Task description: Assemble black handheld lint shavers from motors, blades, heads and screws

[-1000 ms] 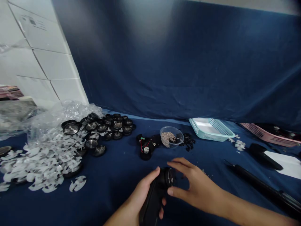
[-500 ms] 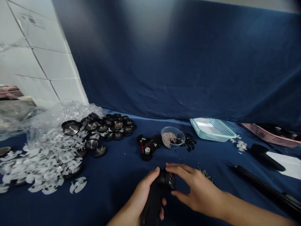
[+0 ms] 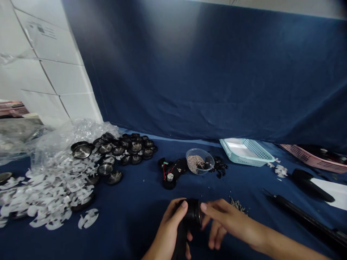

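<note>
My left hand [image 3: 169,225] is closed around the handle of a black lint remover [image 3: 180,240], thumb along its upper side near the round head. That round head [image 3: 193,213] faces right, its metallic front face seen nearly edge-on. My right hand [image 3: 226,220] is at the head's right side, one fingertip at the rim and the other fingers loosely apart, slightly blurred. Beyond the hands lies an opened black housing [image 3: 169,183] with red wires and a small white part showing. Beside it stands a clear plastic bowl [image 3: 205,169] of small screws.
White plastic pieces [image 3: 51,195] are heaped at left, beside black round caps [image 3: 135,147] and a clear plastic bag [image 3: 73,133]. At right lie a turquoise basket [image 3: 251,160], a pink basket [image 3: 314,159], a black electric screwdriver [image 3: 303,215] and loose screws [image 3: 237,206].
The lint remover's head has turned to face more to the right. My right hand's fingers have shifted from around the head to its right edge, with the lower fingers dropped down.
</note>
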`<state>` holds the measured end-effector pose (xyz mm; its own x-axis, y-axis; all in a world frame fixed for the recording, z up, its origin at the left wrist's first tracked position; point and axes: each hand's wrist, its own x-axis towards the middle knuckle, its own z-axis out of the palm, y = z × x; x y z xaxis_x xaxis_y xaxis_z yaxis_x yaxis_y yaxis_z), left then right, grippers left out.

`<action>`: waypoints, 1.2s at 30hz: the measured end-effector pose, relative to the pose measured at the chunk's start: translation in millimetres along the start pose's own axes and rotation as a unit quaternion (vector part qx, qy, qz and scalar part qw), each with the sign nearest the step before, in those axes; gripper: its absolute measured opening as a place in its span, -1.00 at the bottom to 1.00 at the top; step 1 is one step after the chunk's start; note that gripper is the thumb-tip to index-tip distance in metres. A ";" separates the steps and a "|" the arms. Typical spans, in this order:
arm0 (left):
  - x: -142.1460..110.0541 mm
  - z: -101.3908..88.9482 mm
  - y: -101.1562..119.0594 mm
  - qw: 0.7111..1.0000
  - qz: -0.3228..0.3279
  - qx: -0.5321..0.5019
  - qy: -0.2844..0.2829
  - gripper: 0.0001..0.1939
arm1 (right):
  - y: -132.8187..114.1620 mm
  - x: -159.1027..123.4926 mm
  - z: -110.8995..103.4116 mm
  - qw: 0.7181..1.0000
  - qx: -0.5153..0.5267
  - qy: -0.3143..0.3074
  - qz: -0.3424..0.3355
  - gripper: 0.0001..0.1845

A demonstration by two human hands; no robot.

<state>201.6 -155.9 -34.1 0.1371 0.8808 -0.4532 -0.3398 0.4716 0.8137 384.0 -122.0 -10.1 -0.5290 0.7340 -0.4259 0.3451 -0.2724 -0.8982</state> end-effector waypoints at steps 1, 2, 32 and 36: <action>0.1 0.4 -0.3 1.000 0.006 0.003 0.006 -0.40 | 1.5 -0.5 -0.6 0.999 0.015 -0.009 0.036 -0.21; -0.1 0.6 -0.3 1.000 0.012 0.006 0.011 -0.41 | 2.2 -1.5 -1.1 0.998 0.019 0.000 0.054 -0.18; -8.3 3.9 -19.4 0.984 0.136 0.108 0.036 -0.35 | 4.3 -13.2 10.7 0.972 0.009 0.102 -0.209 -0.49; -10.5 6.3 -23.7 0.978 0.140 0.146 0.049 -0.32 | 5.7 -11.7 12.2 0.981 0.038 0.139 -0.131 -0.57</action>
<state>214.1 -176.1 -46.4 -0.0169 0.9756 -0.2187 -0.0685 0.2171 0.9737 382.7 -139.7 -11.6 -0.3556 0.9239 -0.1417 0.1606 -0.0890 -0.9830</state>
